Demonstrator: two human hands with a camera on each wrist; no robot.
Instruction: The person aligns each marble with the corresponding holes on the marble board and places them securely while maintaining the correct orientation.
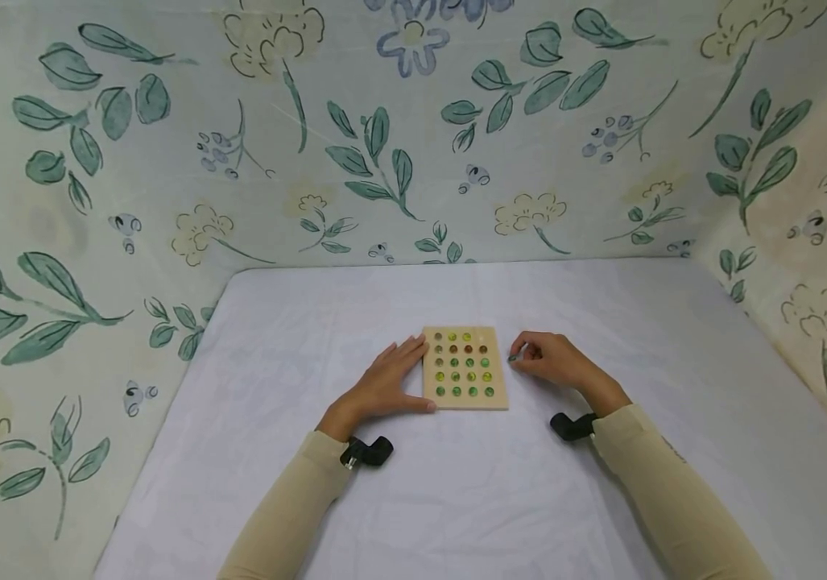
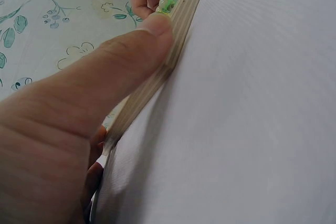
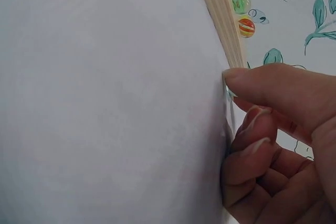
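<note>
Hands [image 1: 384,385] beside flat, square wooden board [image 1: 465,367].

White cloth-covered surface [image 1: 275,338], bearing a square wooden board [image 1: 465,367] near its middle, marbles [image 1: 463,364] seated in rows of holes; a hand resting flat at either side.

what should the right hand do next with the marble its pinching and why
Probably carry it to the board's one empty hole, at the far right corner. The right hand pinches a small marble just off the wooden board; every other hole looks filled, and the left hand already steadies the board's left edge.
</note>
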